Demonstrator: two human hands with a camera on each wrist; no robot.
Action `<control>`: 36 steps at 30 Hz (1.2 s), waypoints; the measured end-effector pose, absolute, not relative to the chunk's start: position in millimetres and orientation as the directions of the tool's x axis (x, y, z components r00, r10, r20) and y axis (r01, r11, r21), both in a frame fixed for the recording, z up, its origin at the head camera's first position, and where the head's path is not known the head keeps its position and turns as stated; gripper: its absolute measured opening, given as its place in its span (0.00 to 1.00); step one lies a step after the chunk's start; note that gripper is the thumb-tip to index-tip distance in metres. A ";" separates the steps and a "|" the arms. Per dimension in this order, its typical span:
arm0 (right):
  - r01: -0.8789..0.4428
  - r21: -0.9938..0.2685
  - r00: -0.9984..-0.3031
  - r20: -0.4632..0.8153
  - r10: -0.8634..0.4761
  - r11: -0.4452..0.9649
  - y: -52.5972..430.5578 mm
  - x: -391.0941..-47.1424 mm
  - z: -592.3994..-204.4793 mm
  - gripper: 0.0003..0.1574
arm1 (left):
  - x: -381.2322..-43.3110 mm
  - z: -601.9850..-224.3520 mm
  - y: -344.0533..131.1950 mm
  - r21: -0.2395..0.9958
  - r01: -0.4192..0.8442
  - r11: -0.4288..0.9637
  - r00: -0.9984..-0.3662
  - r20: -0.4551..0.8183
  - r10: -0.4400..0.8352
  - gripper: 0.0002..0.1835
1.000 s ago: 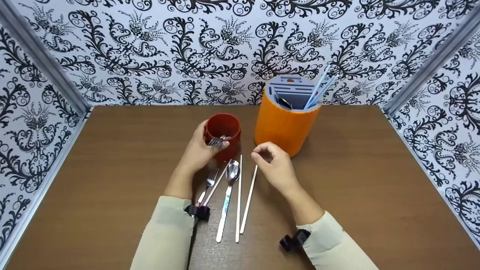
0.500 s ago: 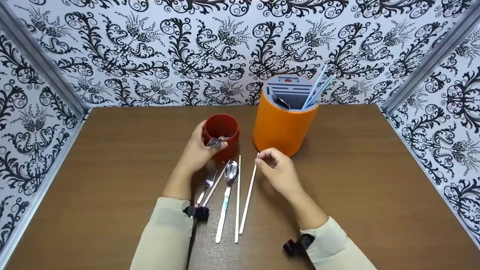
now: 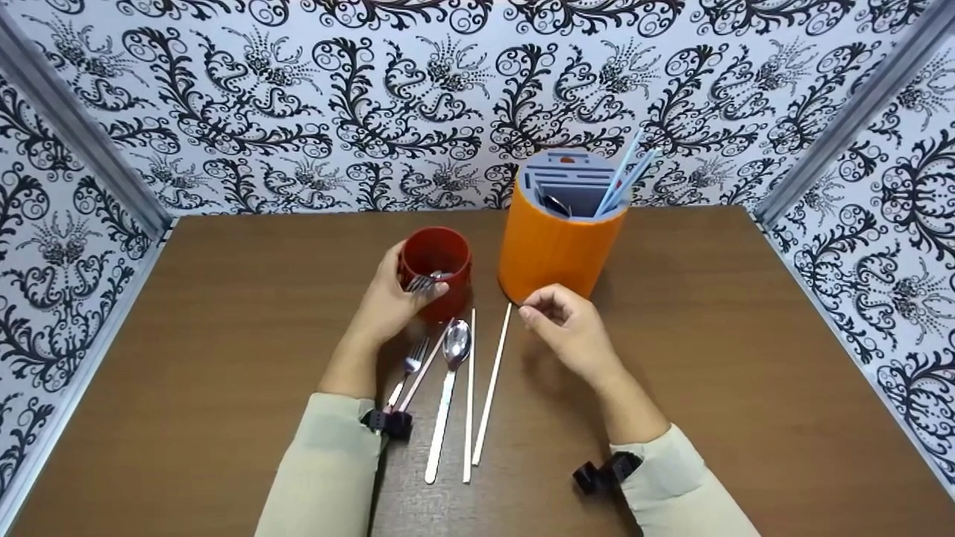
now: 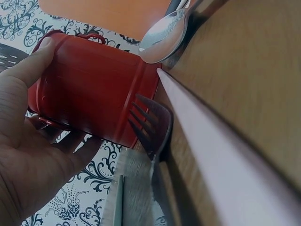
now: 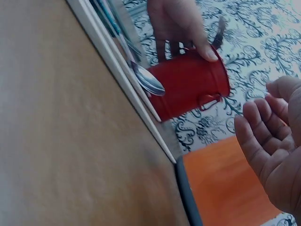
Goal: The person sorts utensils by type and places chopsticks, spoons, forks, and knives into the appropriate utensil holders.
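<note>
From where I stand, the left patterned wall [image 3: 56,246] rises beside the brown table [image 3: 224,343]. A light sleeve [image 3: 321,462] comes in from the near side, and at its cuff the black wrist camera [image 3: 389,424] partly covers the near ends of a small fork [image 3: 413,362] and a pink chopstick [image 3: 427,365]. Farther away, the left hand [image 3: 388,302] grasps the red cup [image 3: 455,300], with the thumb across its near rim. The tines of another fork [image 3: 420,284] show above this rim, beside the thumb.

To the right of the pink chopstick lies a large spoon [image 3: 445,403], its bowl on the far end, close to the cup. Then come the left white chopstick [image 3: 469,395] and the right white chopstick [image 3: 492,388], whose near ends almost meet; the far end of the right one reaches close to the orange holder [image 3: 556,253]. This holder stands far, right of the cup, with a dark spoon [image 3: 553,204] and pale blue sticks [image 3: 625,179] inside.

In front of its base is the right hand [image 3: 571,328], its fingers loosely bent and grasping nothing, just beside the tip of the right white chopstick.
</note>
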State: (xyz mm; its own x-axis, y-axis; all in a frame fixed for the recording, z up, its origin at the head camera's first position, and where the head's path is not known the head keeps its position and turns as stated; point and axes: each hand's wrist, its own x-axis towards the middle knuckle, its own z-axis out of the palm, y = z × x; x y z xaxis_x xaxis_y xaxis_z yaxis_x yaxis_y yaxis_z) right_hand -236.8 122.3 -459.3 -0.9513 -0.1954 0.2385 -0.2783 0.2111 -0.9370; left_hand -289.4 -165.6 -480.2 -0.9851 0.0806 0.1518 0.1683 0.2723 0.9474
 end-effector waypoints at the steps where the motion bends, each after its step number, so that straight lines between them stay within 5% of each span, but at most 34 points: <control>1: -0.294 -0.936 -0.946 0.255 -0.202 0.195 124.6 -237.6 -458.1 0.05 | -288.7 -479.9 -165.8 0.949 0.164 0.269 -0.986 0.148 0.079 0.50; 9: -0.395 -0.915 -0.908 0.375 -0.186 0.084 146.1 -244.1 -452.3 0.05 | -286.9 -477.1 -166.4 0.956 0.165 0.244 -0.985 0.149 0.082 0.51; 16: -0.430 -0.903 -0.897 0.429 -0.107 -0.008 160.3 -251.6 -457.0 0.08 | -282.7 -475.2 -165.6 0.917 0.166 0.361 -0.986 0.154 0.064 0.64; 27: -0.475 -0.871 -0.875 0.452 0.173 -0.128 175.9 -263.9 -468.5 0.02 | -259.6 -463.9 -161.9 0.847 0.201 0.491 -0.976 0.218 0.023 0.66; 36: -0.554 -0.805 -0.802 0.448 0.395 -0.212 181.3 -278.3 -487.4 0.19 | -241.0 -446.3 -151.7 0.764 0.346 0.545 -0.925 0.375 0.062 0.63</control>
